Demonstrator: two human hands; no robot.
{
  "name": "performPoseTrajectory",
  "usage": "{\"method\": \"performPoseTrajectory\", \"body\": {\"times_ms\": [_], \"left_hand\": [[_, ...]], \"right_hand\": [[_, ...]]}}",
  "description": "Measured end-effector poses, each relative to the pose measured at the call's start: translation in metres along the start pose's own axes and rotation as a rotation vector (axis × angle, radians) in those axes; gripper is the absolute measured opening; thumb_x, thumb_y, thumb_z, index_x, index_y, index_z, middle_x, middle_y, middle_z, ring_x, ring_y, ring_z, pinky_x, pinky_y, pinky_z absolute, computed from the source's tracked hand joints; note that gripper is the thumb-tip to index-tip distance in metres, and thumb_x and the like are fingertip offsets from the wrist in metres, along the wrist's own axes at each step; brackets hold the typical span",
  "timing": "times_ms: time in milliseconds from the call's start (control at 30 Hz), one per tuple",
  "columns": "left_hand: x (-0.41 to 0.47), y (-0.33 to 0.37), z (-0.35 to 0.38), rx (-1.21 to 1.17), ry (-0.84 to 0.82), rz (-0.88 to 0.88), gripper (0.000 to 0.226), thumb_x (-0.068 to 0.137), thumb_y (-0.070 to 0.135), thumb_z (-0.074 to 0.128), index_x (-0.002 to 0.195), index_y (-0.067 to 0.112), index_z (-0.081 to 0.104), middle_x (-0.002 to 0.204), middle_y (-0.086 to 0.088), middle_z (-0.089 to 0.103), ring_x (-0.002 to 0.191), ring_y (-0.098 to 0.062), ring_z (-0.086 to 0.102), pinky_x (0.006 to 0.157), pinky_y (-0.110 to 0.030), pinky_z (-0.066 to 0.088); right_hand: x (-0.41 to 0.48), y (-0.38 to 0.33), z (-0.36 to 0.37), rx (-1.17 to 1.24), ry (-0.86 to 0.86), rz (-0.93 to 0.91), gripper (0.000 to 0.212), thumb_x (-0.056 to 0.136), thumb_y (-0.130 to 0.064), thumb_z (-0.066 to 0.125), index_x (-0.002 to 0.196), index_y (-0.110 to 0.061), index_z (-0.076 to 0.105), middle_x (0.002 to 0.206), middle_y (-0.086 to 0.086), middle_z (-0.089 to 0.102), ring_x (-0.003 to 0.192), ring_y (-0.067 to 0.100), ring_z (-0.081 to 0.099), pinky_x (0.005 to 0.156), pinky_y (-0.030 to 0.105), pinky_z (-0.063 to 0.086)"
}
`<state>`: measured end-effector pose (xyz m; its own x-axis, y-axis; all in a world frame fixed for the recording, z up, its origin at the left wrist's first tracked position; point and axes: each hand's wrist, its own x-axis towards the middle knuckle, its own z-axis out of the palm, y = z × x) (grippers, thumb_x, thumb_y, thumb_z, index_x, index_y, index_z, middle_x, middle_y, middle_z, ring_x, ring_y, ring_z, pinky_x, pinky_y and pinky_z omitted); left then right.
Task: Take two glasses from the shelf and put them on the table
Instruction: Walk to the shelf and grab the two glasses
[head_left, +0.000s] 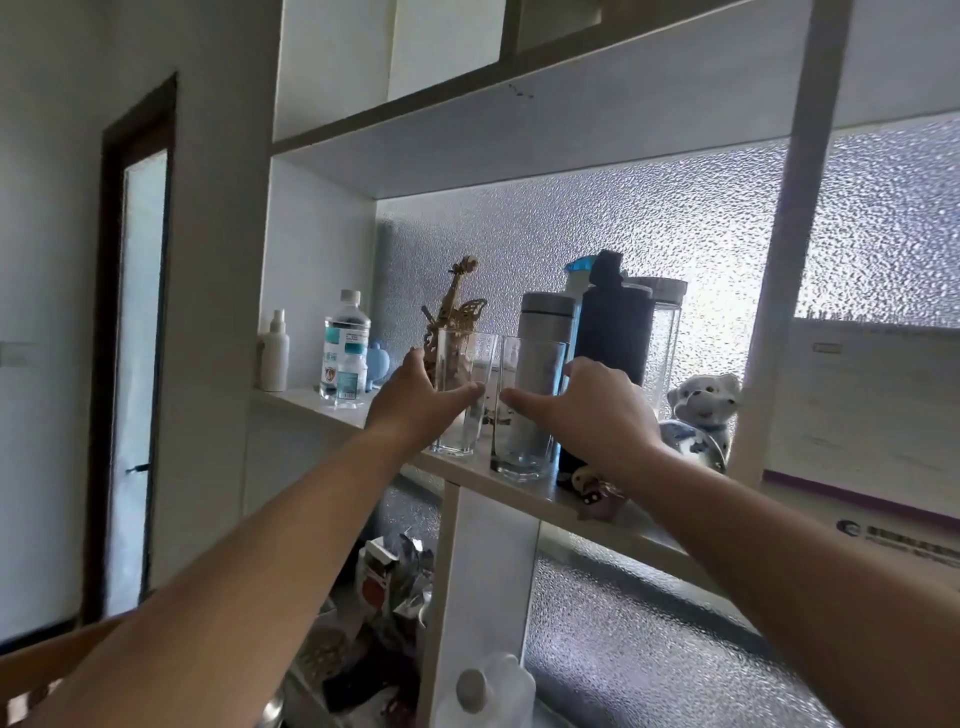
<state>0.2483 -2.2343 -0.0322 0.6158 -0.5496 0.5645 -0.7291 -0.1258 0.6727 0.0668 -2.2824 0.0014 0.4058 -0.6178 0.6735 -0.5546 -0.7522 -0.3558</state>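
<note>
Two tall clear glasses stand side by side near the front edge of the white shelf (524, 491). My left hand (415, 402) wraps around the left glass (464, 364), thumb across its front. My right hand (592, 410) wraps around the right glass (530, 374), thumb on its front face. Both glasses still rest upright on the shelf board. No table is in view.
Behind the glasses stand a grey thermos (548, 322), a dark bottle (615, 332), a clear jar (662, 332) and a wooden violin model (457, 301). A water bottle (345, 348) and white spray bottle (274, 353) sit left; a ceramic dog (701, 415) right.
</note>
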Motion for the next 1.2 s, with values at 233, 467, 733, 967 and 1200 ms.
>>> {"method": "performPoseTrajectory", "body": {"times_ms": [233, 467, 733, 967, 1200], "left_hand": [[0.003, -0.003, 0.009, -0.134, -0.021, 0.018, 0.100, 0.064, 0.065, 0.066, 0.140, 0.015, 0.026, 0.142, -0.009, 0.044, 0.120, -0.029, 0.050, 0.094, -0.038, 0.040], [0.002, -0.006, 0.017, -0.147, 0.037, 0.074, 0.077, 0.070, 0.053, 0.070, 0.127, 0.012, 0.039, 0.122, -0.007, 0.060, 0.101, -0.023, 0.059, 0.080, -0.031, 0.042], [-0.003, -0.004, 0.017, -0.103, 0.107, 0.127, 0.077, 0.070, 0.053, 0.070, 0.128, 0.010, 0.041, 0.120, -0.007, 0.063, 0.098, -0.022, 0.063, 0.076, -0.028, 0.039], [-0.015, 0.003, 0.016, -0.099, 0.217, 0.148, 0.079, 0.069, 0.055, 0.068, 0.128, 0.010, 0.042, 0.123, -0.007, 0.062, 0.095, -0.021, 0.063, 0.075, -0.026, 0.039], [-0.025, 0.009, -0.001, -0.103, 0.261, 0.119, 0.088, 0.063, 0.064, 0.066, 0.128, 0.010, 0.042, 0.123, -0.007, 0.062, 0.093, -0.014, 0.057, 0.077, -0.026, 0.037]], "right_hand": [[0.003, -0.001, 0.007, 0.001, -0.034, 0.035, 0.065, 0.063, -0.065, 0.069, 0.095, -0.008, 0.062, 0.059, -0.008, 0.046, 0.056, 0.013, 0.050, 0.047, 0.024, 0.036], [0.005, 0.003, 0.010, 0.042, -0.062, 0.078, 0.064, 0.064, -0.064, 0.070, 0.097, -0.009, 0.064, 0.094, 0.004, 0.070, 0.068, 0.018, 0.054, 0.057, 0.028, 0.045], [0.002, 0.004, 0.010, 0.093, -0.054, 0.103, 0.066, 0.062, -0.064, 0.072, 0.098, -0.009, 0.063, 0.096, 0.004, 0.071, 0.068, 0.018, 0.056, 0.059, 0.027, 0.046], [0.003, 0.007, 0.010, 0.165, -0.031, 0.122, 0.064, 0.056, -0.064, 0.075, 0.093, -0.013, 0.063, 0.080, 0.000, 0.064, 0.064, 0.015, 0.052, 0.057, 0.025, 0.042], [0.001, 0.011, 0.011, 0.239, -0.016, 0.106, 0.060, 0.053, -0.061, 0.079, 0.090, -0.016, 0.064, 0.064, -0.009, 0.051, 0.058, 0.009, 0.051, 0.053, 0.021, 0.041]]}}
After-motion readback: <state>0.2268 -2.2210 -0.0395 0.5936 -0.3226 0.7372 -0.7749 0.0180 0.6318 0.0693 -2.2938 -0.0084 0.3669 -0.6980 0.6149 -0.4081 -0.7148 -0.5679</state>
